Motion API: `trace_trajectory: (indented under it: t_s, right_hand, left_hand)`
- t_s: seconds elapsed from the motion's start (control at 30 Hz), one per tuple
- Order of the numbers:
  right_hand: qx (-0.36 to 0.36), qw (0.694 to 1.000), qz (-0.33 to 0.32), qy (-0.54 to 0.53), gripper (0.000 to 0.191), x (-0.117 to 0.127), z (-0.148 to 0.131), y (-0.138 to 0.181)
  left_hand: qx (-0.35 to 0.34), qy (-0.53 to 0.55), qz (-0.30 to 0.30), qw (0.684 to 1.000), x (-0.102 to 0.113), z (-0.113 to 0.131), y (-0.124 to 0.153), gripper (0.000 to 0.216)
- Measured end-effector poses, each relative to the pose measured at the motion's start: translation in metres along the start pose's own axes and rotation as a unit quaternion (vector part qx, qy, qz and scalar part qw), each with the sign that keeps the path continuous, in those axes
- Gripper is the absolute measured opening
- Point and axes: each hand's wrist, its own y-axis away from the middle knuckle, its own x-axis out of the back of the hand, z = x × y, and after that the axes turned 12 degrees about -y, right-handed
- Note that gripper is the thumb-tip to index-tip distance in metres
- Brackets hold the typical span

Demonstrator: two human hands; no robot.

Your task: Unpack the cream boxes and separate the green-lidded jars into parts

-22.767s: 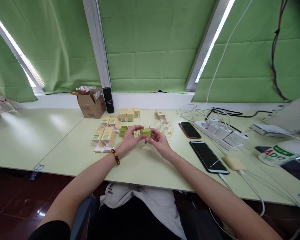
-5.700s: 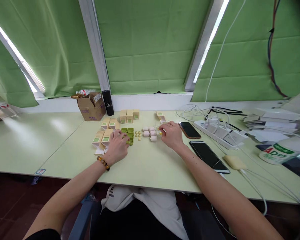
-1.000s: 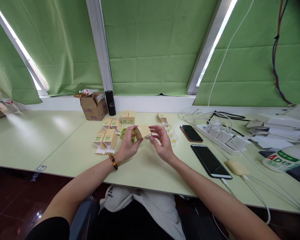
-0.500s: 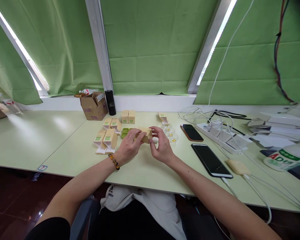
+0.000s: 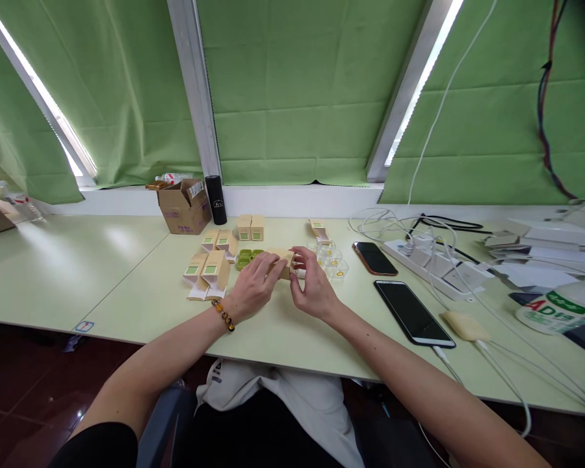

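Note:
My left hand (image 5: 255, 284) is closed around a small tan carton (image 5: 283, 260) and holds it low over the pale green table (image 5: 127, 286). My right hand (image 5: 312, 285) meets the carton's right end, fingers curled and pinching at it. Green plastic cases (image 5: 246, 257) lie just behind the left hand. Clear little cups with yellow pieces (image 5: 335, 265) sit to the right of the carton. More tan cartons with green labels lie open at the left (image 5: 208, 271), and two closed ones stand behind (image 5: 250, 227).
A brown cardboard box (image 5: 184, 206) and a black cylinder (image 5: 217, 199) stand by the window sill. Two phones (image 5: 412, 313) (image 5: 372, 257), a white power strip (image 5: 436, 261) with tangled cables and a stack of flat white boxes (image 5: 556, 250) fill the right side.
Both hands lowered the carton from mid-air to just above the table. My right hand, open a second ago, closed onto the carton's right end.

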Motion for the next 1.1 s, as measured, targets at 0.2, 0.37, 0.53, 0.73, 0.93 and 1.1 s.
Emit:
trace_trajectory:
  t_s: [0.2, 0.37, 0.53, 0.73, 0.93, 1.1]
  right_hand:
    - [-0.021, 1.0, 0.016, 0.012, 0.061, 0.0, 0.004, -0.001]
    - [-0.016, 0.999, 0.021, 0.043, 0.057, -0.001, 0.007, 0.0]
    - [-0.038, 0.998, 0.032, 0.026, 0.057, -0.002, 0.008, 0.0]
    - [-0.072, 0.992, 0.088, -0.057, 0.046, 0.005, 0.007, -0.001]
    - [0.002, 0.991, 0.136, -0.007, 0.036, 0.018, 0.005, -0.011]
    - [0.149, 0.975, 0.12, 0.111, 0.032, 0.032, 0.018, -0.016]
  left_hand:
    - [0.034, 0.018, -0.029, 0.999, 0.003, 0.006, -0.002, 0.049]
    - [0.044, 0.026, -0.033, 0.998, 0.002, 0.007, -0.003, 0.051]
    - [0.052, 0.042, -0.036, 0.997, 0.002, 0.009, -0.003, 0.053]
    - [0.074, 0.083, -0.045, 0.993, 0.0, 0.008, -0.001, 0.061]
    - [0.092, 0.169, -0.035, 0.981, 0.0, 0.006, -0.001, 0.057]
    - [0.106, 0.177, -0.061, 0.977, 0.003, 0.008, -0.002, 0.052]
